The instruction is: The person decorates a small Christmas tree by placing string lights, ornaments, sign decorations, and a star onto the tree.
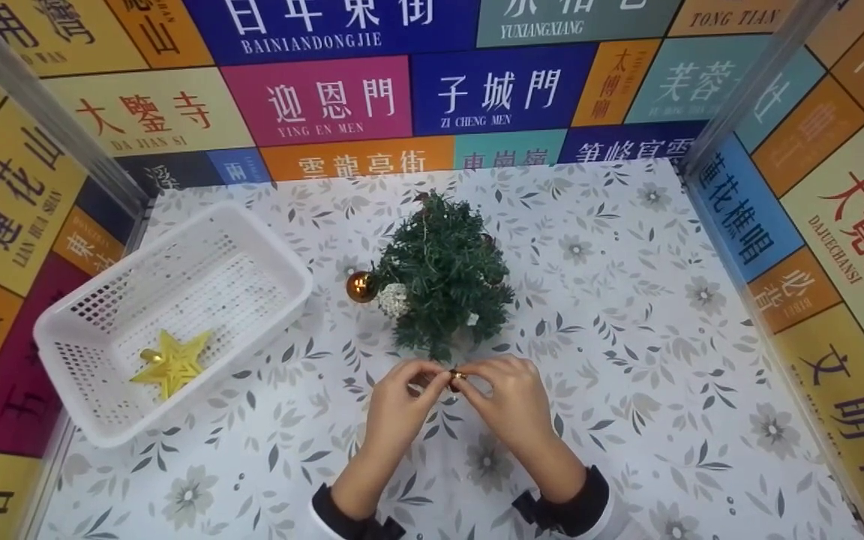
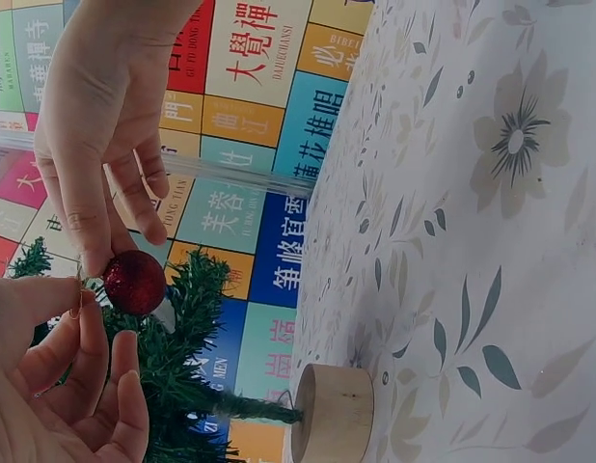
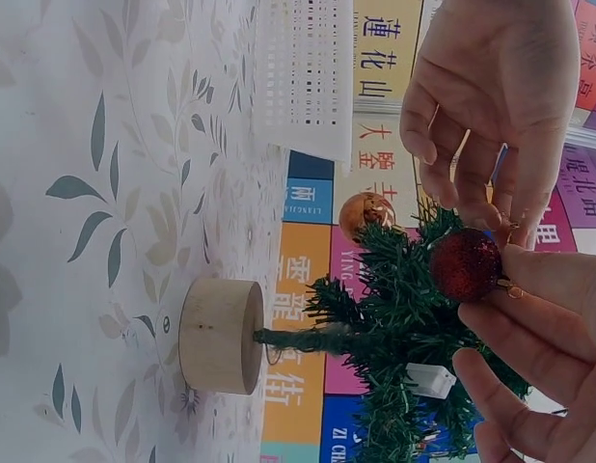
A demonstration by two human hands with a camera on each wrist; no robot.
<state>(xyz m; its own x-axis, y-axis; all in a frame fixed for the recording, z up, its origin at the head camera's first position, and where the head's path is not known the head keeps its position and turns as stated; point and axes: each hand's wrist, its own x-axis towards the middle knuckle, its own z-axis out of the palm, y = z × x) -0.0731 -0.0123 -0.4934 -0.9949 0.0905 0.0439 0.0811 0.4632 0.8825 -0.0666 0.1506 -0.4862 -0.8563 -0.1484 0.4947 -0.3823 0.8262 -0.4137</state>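
Both hands meet in front of a small green Christmas tree (image 1: 443, 277). Between them is a glittery red bauble (image 2: 134, 283) with a gold cap and loop, mostly covered by fingers in the head view. My left hand (image 1: 398, 405) pinches the thin gold loop (image 2: 82, 289) at the bauble's top between thumb and index finger. With thumb and index finger, my right hand (image 1: 514, 401) grips the bauble beside its cap; its other fingers are spread loosely. A shiny gold bauble (image 1: 361, 286) and a whitish ball (image 1: 393, 299) hang on the tree's left side.
A white perforated basket (image 1: 282, 251) stands at the left, holding a yellow star (image 1: 173, 364). The tree has a round wooden base (image 3: 221, 336) on the flower-patterned tablecloth (image 1: 627, 420). Panels with colourful signs (image 1: 316, 101) enclose the back and sides.
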